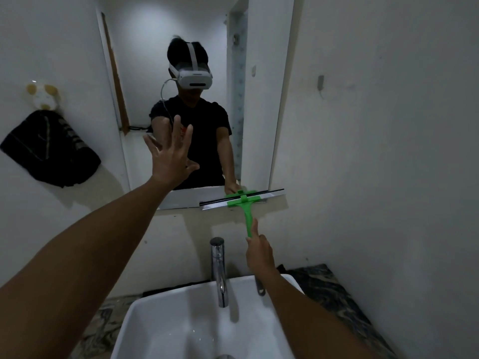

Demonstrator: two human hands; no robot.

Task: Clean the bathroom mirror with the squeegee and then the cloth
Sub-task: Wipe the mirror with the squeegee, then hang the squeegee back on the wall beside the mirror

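squeegee (245, 202) in right hand (259, 251) at mirror (259, 99) bottom edge; left hand (169, 156) spread.

Mirror (145, 60) hanging on the wall above the sink (181, 320), tap (219, 270) standing at the sink's back rim, squeegee (243, 203) lying against the mirror's lower right edge, cloth (49, 149) hanging on the wall left of the mirror.
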